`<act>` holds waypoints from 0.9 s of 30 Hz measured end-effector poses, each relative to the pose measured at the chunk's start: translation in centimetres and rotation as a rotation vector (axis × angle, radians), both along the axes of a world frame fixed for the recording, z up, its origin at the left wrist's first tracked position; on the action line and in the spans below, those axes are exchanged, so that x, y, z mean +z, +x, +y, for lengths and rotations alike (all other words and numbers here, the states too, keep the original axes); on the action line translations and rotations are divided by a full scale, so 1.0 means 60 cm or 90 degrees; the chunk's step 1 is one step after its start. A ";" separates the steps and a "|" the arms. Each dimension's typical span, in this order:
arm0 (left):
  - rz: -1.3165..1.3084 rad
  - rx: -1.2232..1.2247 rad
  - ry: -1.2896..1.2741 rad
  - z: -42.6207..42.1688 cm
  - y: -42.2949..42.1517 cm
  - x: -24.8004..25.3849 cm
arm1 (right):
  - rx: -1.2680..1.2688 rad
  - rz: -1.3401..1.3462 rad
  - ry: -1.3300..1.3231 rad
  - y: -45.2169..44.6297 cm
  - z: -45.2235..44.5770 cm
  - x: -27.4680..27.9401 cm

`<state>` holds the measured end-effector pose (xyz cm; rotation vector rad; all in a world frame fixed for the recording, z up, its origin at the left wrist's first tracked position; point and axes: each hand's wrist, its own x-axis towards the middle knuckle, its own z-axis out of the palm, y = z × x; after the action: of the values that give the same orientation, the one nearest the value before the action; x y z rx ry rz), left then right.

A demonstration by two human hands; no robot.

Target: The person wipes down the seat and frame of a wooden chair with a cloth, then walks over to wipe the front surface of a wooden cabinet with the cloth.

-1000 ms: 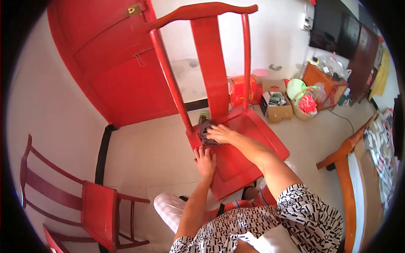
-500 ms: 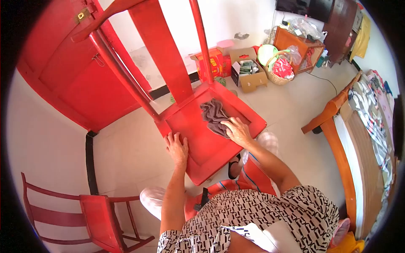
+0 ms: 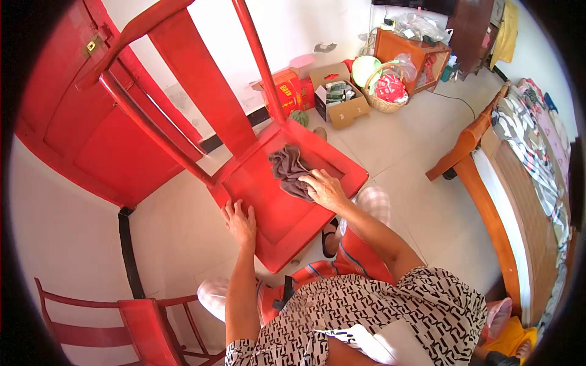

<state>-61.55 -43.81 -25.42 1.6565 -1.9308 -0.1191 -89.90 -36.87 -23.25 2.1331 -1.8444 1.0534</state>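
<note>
A red wooden chair (image 3: 265, 192) stands in front of my knees, its tall back with a wide middle slat on the far side. On its seat lies a crumpled dark brown cloth (image 3: 288, 166). My right hand (image 3: 327, 191) is closed on the near end of this cloth, pressing it to the seat's right half. My left hand (image 3: 240, 226) rests on the seat's left edge with its fingers spread, holding no cloth.
A second red chair (image 3: 145, 326) lies at the lower left. Along the wall are a red box (image 3: 285, 91), an open cardboard box (image 3: 351, 111), a wicker basket (image 3: 386, 102) and a wooden cabinet (image 3: 397, 49). A wooden bed (image 3: 488, 207) stands at right; a red door (image 3: 73, 122) at left.
The camera view has turned slightly, so the chair and the room appear further left. Both hands keep nearly the same places on the seat, and the cloth has barely shifted.
</note>
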 end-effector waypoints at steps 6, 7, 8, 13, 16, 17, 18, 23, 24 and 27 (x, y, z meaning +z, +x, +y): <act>-0.011 0.000 0.010 0.003 0.002 0.009 | 0.006 -0.009 -0.002 0.001 -0.004 -0.004; -0.011 -0.001 0.007 0.006 0.002 0.011 | 0.004 -0.008 0.001 0.002 -0.002 -0.003; -0.010 -0.002 0.005 0.006 0.001 0.011 | 0.003 -0.006 0.005 0.001 -0.001 -0.003; -0.007 -0.006 -0.005 0.008 0.002 0.011 | -0.017 0.007 0.049 0.004 -0.007 -0.008; -0.002 -0.013 -0.012 0.006 0.002 0.007 | -0.040 0.014 0.092 -0.001 -0.024 -0.009; 0.000 -0.016 -0.018 0.005 0.005 0.005 | -0.056 0.019 0.109 -0.001 -0.036 -0.009; -0.001 -0.014 -0.015 0.006 0.007 0.009 | -0.071 0.022 0.125 0.002 -0.048 -0.007; -0.003 -0.006 0.014 0.005 0.004 0.006 | -0.090 0.066 0.145 -0.009 -0.126 -0.007; -0.002 -0.004 0.017 0.007 0.004 0.008 | -0.096 0.082 0.169 -0.016 -0.154 -0.019; -0.003 0.000 0.009 0.016 -0.001 0.021 | -0.074 0.153 0.208 -0.034 -0.218 -0.004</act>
<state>-61.60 -42.84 -24.15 1.6675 -1.9370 -0.1301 -91.97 -49.93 -23.48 2.1675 -2.1036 0.4714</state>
